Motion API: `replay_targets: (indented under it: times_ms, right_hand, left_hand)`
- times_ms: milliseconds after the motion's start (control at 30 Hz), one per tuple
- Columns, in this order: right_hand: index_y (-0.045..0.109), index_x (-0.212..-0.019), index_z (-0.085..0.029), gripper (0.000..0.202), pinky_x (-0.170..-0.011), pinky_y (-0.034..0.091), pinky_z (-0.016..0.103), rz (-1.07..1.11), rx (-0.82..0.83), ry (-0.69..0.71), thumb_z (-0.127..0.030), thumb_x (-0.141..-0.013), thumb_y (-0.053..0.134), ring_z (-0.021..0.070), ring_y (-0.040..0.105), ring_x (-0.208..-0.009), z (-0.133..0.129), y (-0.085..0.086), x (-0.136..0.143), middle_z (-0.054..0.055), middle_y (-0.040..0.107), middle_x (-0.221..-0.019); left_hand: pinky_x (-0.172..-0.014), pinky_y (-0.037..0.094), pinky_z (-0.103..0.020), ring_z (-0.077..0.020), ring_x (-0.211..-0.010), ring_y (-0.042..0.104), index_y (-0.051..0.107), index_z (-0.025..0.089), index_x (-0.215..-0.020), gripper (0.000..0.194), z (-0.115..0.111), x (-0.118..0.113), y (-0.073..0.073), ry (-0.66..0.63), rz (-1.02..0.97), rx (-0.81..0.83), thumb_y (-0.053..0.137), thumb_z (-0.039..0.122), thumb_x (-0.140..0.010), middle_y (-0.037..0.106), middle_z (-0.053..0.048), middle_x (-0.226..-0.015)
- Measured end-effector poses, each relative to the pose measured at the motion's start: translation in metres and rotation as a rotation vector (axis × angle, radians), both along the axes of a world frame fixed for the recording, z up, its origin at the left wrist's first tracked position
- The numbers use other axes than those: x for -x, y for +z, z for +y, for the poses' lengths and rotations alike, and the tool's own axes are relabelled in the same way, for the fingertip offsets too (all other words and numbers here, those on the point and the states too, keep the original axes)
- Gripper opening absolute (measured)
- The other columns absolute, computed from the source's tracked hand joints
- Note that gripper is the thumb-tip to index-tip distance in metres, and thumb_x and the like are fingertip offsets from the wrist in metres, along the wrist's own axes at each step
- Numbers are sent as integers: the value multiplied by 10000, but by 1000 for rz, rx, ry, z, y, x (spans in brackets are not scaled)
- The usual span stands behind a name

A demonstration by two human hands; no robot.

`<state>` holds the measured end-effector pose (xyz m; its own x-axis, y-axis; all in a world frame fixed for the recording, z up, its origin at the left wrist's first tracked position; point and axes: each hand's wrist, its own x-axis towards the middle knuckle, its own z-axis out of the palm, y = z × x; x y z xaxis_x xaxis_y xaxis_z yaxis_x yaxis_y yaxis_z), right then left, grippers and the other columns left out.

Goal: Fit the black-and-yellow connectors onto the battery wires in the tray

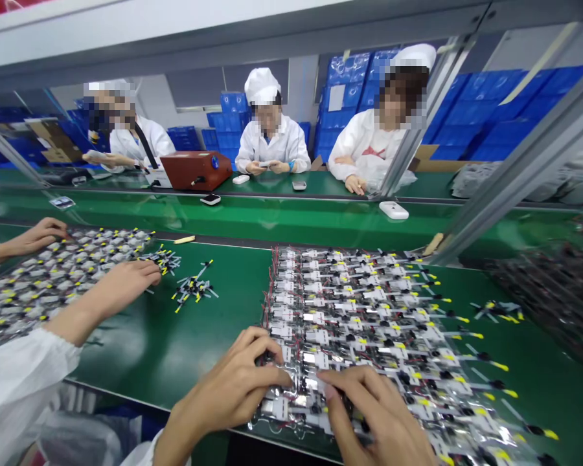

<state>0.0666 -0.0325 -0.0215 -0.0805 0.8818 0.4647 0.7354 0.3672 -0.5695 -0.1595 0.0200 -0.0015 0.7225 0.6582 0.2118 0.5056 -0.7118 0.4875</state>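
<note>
A clear tray (296,327) filled with rows of small white and black parts, with red wires and yellow-tipped strips, lies on the green tabletop. Over its near left part is my left hand (238,382), thumb and forefinger bent down onto the tray's contents. Close on its right, my right hand (379,408) reaches in with thumb and forefinger nearly together at a part in the near rows. What either set of fingertips holds, if anything, is too small to make out.
At the left, a neighbour's hands (121,288) work over another filled tray (39,285). Loose strips (194,288) lie between the trays, others (498,310) at the right. Across a green belt (272,217) sit three people near a red box (197,169). A metal post (505,149) slants at right.
</note>
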Motion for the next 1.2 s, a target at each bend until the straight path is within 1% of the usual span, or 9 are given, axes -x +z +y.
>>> replay_targets:
  times_ms: [167,333,467,600,700,800,867,1000,1200]
  right_hand:
    - [696,-990,-257,287,-642,490,292,-40,5,33,-260,-993,408,199,598,-712,2,-4,7,51,581,-808]
    - [663,-942,-247,294,-630,500,263,6,61,31,-307,-1018,385,178,626,-716,3,3,14,47,587,-842]
    - [659,-922,-245,275,-615,509,261,-9,88,67,-336,-1020,419,176,634,-701,7,8,14,46,590,-840]
    - [663,-937,-252,194,-581,515,237,-71,80,154,-283,-998,481,157,644,-665,14,8,7,32,617,-849]
    - [669,-990,-263,170,-621,528,242,-94,71,243,-231,-984,502,164,660,-705,18,6,5,21,645,-845]
    - [684,-1035,-267,234,-669,527,290,-88,121,216,-184,-974,474,196,647,-751,17,5,13,26,650,-838]
    - [694,-1014,-258,258,-690,518,313,-70,156,181,-167,-964,458,209,631,-761,15,5,20,35,647,-845]
    - [672,-922,-232,224,-700,501,318,-36,178,157,-199,-967,455,217,621,-782,14,4,29,45,641,-857]
    - [648,-880,-231,246,-710,496,326,-27,207,158,-231,-993,429,218,617,-787,13,2,29,45,629,-857]
  left_hand:
    - [-857,413,-340,-227,-989,440,635,211,-979,329,9,-4,-1,-78,53,-66,454,-12,-817,542,-62,-1011]
    - [-803,380,-329,-222,-930,438,579,199,-896,243,11,-7,0,-88,133,-166,468,15,-780,529,-53,-960]
    - [-831,383,-345,-219,-926,455,564,202,-899,190,9,-6,2,-82,99,-118,474,74,-790,543,-52,-962]
    - [-850,392,-349,-220,-958,488,566,193,-910,51,7,-4,5,-56,-18,-44,547,231,-882,586,-61,-998]
    - [-854,406,-337,-208,-956,508,579,187,-961,122,6,1,2,-26,-87,1,544,304,-971,618,-61,-961]
    - [-863,433,-337,-204,-962,534,588,185,-1136,249,6,4,-6,9,-176,35,578,371,-971,653,-69,-971]
    - [-882,446,-349,-203,-966,544,601,188,-1190,306,5,5,-12,17,-232,30,604,383,-955,674,-73,-985]
    - [-889,473,-373,-211,-971,550,668,178,-1148,297,3,5,-20,33,-323,39,619,387,-943,694,-87,-947]
    - [-881,476,-376,-213,-961,554,686,172,-1111,280,2,4,-22,42,-352,56,649,377,-923,693,-84,-931]
